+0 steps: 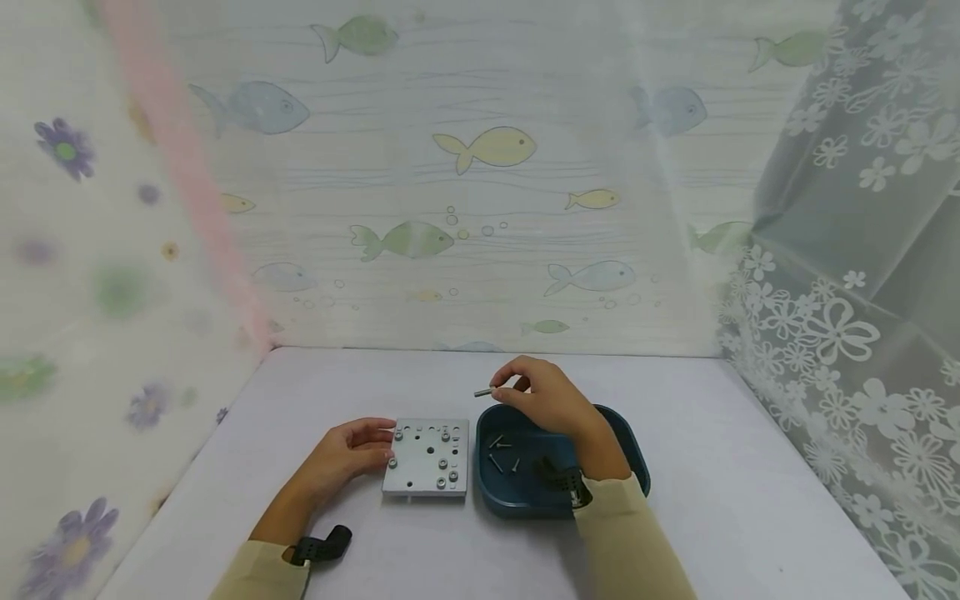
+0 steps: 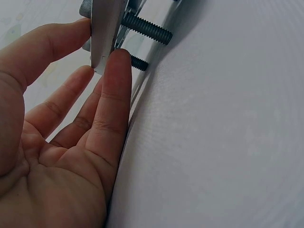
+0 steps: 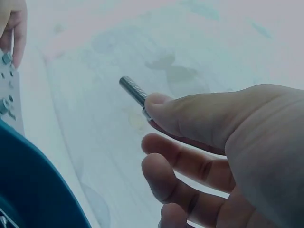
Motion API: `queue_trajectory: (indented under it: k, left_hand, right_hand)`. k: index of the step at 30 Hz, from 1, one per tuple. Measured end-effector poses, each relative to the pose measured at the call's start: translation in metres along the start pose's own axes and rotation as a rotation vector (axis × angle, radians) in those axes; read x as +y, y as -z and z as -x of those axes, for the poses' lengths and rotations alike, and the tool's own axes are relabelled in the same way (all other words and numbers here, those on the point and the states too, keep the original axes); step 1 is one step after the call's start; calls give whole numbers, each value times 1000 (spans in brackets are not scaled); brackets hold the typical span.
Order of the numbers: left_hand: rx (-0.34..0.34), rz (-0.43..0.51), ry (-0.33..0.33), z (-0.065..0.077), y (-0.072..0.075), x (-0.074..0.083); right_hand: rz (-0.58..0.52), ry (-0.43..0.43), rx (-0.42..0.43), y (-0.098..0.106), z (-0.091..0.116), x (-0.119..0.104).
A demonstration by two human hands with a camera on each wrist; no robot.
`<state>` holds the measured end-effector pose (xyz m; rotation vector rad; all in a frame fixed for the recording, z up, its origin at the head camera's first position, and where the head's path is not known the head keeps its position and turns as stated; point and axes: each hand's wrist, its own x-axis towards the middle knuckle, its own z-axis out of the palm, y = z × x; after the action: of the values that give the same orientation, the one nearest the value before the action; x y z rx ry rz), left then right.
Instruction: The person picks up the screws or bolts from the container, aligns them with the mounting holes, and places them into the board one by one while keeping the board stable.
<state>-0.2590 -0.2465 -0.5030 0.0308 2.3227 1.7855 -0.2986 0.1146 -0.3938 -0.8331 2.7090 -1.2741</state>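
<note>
A silver metal plate (image 1: 420, 479) with holes and several socket-head screws (image 1: 443, 464) lies on the table. My left hand (image 1: 347, 457) holds its left edge, with digits on both faces in the left wrist view. There, threaded screw shanks (image 2: 147, 28) stick out beneath the plate. Above the far left rim of a dark blue tray (image 1: 517, 505), my right hand (image 1: 543, 396) pinches a loose screw (image 1: 482, 392) between thumb and a finger. The right wrist view shows the screw's threaded shank (image 3: 133, 89) pointing away from the fingertips; the head is mostly hidden.
Several loose screws (image 1: 497, 458) lie in the tray's left part. The tray stands just right of the plate on a white table (image 1: 322, 383). Patterned curtains (image 1: 480, 250) hang behind and at both sides. Both wrists wear black straps (image 1: 318, 547).
</note>
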Motion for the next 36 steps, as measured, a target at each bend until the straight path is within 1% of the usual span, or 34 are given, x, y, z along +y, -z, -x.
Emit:
queue_trajectory:
  k: [4,9,12,16,22,29,30,36]
  left_hand:
    - [-5,5,-8,-1,0,-1]
    - [-7,1,-24,0,0,1]
    - [-7,0,-24,1,-1,2]
    - [4,-5,-12,-1,-1,1]
    - [25,-12,13,-1,-1,-2]
    - [18,-24,2,-1,-2,-2]
    - [21,-18,10,-2,-2,-2]
    - [9,-41,-6,-1,-1,-2]
  right_hand:
    - [-8,17,31,-5,1,-4]
    - [-21,49,38,-13,3,-8]
    - [-20,63,45,-18,3,-11]
    - [-26,76,54,-26,1,-13]
    - [-21,90,37,-39,-2,-14]
    - [11,70,23,-54,-5,-18]
    - [15,69,19,-56,-5,-18]
    - [49,70,-21,-68,-8,-20]
